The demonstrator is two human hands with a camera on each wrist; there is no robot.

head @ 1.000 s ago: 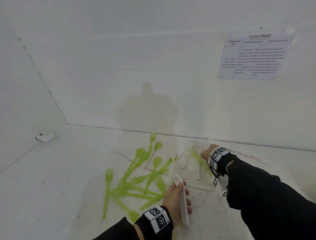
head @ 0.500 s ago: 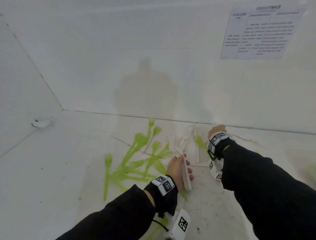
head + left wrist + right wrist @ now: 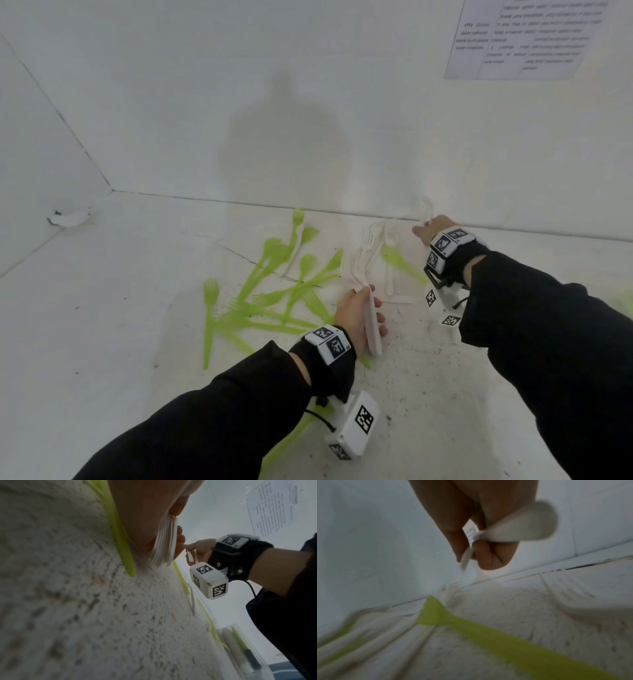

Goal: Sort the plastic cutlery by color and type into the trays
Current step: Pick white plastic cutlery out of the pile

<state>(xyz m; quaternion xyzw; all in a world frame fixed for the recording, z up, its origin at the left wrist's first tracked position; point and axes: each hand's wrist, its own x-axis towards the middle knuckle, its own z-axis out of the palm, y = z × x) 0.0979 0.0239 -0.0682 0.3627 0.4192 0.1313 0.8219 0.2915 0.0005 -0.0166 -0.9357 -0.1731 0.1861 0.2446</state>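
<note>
My left hand grips a bundle of white cutlery by the handles, with fork heads fanning out toward the wall; in the left wrist view the stacked white handles show under the palm. My right hand is lifted near the back wall and pinches a white spoon between thumb and fingers. Several green forks and spoons lie scattered left of my left hand. A green fork and a white fork lie between my hands.
A clear tray holding white and green cutlery stands at the right, seen only in the left wrist view. A printed sheet hangs on the back wall. A small white scrap lies by the left wall.
My right hand has risen off the surface toward the back wall with a white spoon in it. The left hand keeps its bundle and has hardly moved.
</note>
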